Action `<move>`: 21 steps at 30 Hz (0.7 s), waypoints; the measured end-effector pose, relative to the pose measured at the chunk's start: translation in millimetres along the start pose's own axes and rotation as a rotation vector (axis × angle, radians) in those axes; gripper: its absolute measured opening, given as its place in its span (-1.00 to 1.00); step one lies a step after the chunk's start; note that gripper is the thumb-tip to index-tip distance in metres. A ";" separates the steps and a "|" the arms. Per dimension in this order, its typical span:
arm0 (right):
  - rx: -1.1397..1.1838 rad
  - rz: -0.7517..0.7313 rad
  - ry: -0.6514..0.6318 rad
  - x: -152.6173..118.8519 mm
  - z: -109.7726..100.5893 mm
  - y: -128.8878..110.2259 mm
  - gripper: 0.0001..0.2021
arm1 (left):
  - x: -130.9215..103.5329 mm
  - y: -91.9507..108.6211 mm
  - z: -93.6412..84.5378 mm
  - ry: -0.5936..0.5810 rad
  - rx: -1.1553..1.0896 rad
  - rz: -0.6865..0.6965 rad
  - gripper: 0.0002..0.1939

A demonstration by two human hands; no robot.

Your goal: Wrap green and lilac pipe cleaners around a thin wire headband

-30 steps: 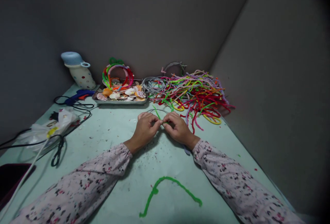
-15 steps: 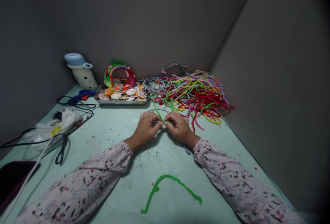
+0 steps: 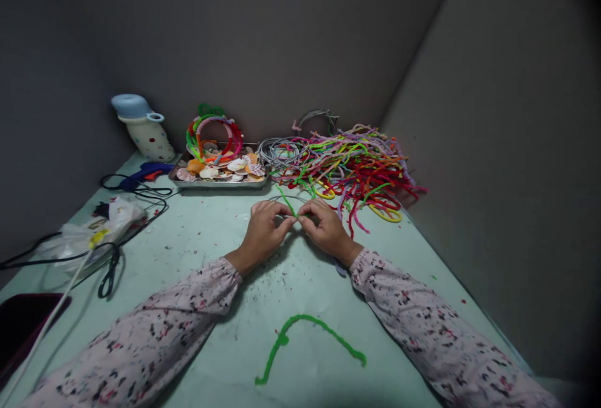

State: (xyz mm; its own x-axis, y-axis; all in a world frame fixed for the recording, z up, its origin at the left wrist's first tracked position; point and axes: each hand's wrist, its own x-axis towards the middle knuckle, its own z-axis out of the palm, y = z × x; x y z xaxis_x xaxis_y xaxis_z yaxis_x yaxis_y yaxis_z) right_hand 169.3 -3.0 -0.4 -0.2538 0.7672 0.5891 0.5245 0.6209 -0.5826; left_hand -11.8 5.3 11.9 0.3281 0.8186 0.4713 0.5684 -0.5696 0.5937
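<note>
My left hand (image 3: pixel 267 228) and my right hand (image 3: pixel 326 226) meet fingertip to fingertip over the middle of the table. Between them they pinch a thin grey wire hoop (image 3: pixel 292 197), whose far arc shows just beyond the fingers. A green pipe cleaner (image 3: pixel 285 200) sticks up and leftward from the point where the fingertips meet, crossing the wire. How it is wound there is hidden by my fingers. Closer to me, a bent green pipe cleaner (image 3: pixel 307 317) with a small bump lies on the table, touched by neither hand.
A metal tray (image 3: pixel 220 184) of seashells carries colourful wrapped hoops (image 3: pixel 191 136). To its right are coiled grey wires (image 3: pixel 282 154) and a heap of pipe cleaners (image 3: pixel 366 164). At left stand a bottle (image 3: pixel 148 139), a blue glue gun (image 3: pixel 141 175), cables and a plastic bag (image 3: pixel 124 214).
The whole view has shifted slightly. My hands keep the same pinch on the wire and green pipe cleaner, with only a tiny movement of the fingers.
</note>
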 end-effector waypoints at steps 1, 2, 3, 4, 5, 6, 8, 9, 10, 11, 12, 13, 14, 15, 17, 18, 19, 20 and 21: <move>0.004 0.007 0.004 0.2 0.0 -0.2 -0.96 | -0.3 0.3 0.1 0.018 -0.006 0.001 -0.88; 0.008 0.014 0.009 0.3 -0.1 -0.5 -0.96 | -0.5 0.8 0.0 0.037 -0.014 -0.003 -0.87; 0.013 0.021 0.013 0.6 -0.2 -0.8 -0.96 | -0.8 1.3 -0.1 0.056 -0.021 -0.007 -0.86; 0.018 0.027 0.018 0.8 -0.2 -1.0 -0.96 | -1.0 1.9 -0.4 0.071 -0.027 -0.009 -0.84; 0.023 0.033 0.023 1.0 -0.3 -1.2 -0.96 | -1.2 2.6 -0.6 0.081 -0.028 -0.004 -0.84; 0.028 0.038 0.029 1.2 -0.4 -1.4 -0.96 | -1.4 3.2 -0.9 0.088 -0.026 0.010 -0.85; 0.036 0.048 0.037 1.4 -0.6 -1.7 -0.97 | -1.6 4.0 -1.4 0.094 -0.018 0.050 -0.88; 0.039 0.052 0.038 1.5 -0.7 -1.8 -0.97 | -1.6 4.0 -1.5 0.093 -0.014 0.068 -0.90; 0.041 0.056 0.039 1.5 -0.9 -1.9 -0.97 | -1.5 3.8 -1.6 0.090 -0.012 0.081 -0.91; 0.043 0.058 0.038 1.5 -1.0 -2.1 -0.97 | -1.4 3.4 -1.6 0.082 -0.010 0.090 -0.92; 0.044 0.059 0.036 1.4 -1.1 -2.2 -0.96 | -1.2 2.9 -1.6 0.073 -0.008 0.096 -0.92; 0.044 0.060 0.035 1.4 -1.2 -2.3 -0.96 | -1.1 2.2 -1.6 0.065 -0.006 0.098 -0.92; 0.044 0.061 0.033 1.4 -1.3 -2.5 -0.96 | -1.0 1.6 -1.5 0.061 -0.003 0.101 -0.92; 0.044 0.062 0.033 1.3 -1.5 -2.7 -0.96 | -0.9 1.1 -1.5 0.062 -0.002 0.103 -0.92; 0.044 0.066 0.031 1.4 -1.6 -3.0 -0.95 | -0.8 0.4 -1.8 0.076 0.002 0.110 -0.92; 0.044 0.066 0.031 1.4 -1.6 -3.1 -0.95 | -0.7 0.3 -2.0 0.085 0.002 0.117 -0.93; 0.045 0.065 0.031 1.4 -1.6 -3.1 -0.95 | -0.7 0.2 -2.3 0.092 -0.002 0.124 -0.93; 0.047 0.064 0.031 1.5 -1.6 -3.0 -0.96 | -0.6 0.3 -2.6 0.095 -0.007 0.130 -0.93; 0.048 0.063 0.031 1.5 -1.5 -2.8 -0.96 | -0.6 0.4 -2.9 0.095 -0.012 0.132 -0.93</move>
State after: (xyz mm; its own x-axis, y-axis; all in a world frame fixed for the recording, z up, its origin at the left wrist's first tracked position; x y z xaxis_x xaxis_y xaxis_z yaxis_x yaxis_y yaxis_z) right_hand 168.6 -3.8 2.9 -0.1960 0.8001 0.5669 0.4986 0.5791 -0.6450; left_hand -14.0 4.3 13.8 0.3259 0.7265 0.6050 0.5157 -0.6729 0.5303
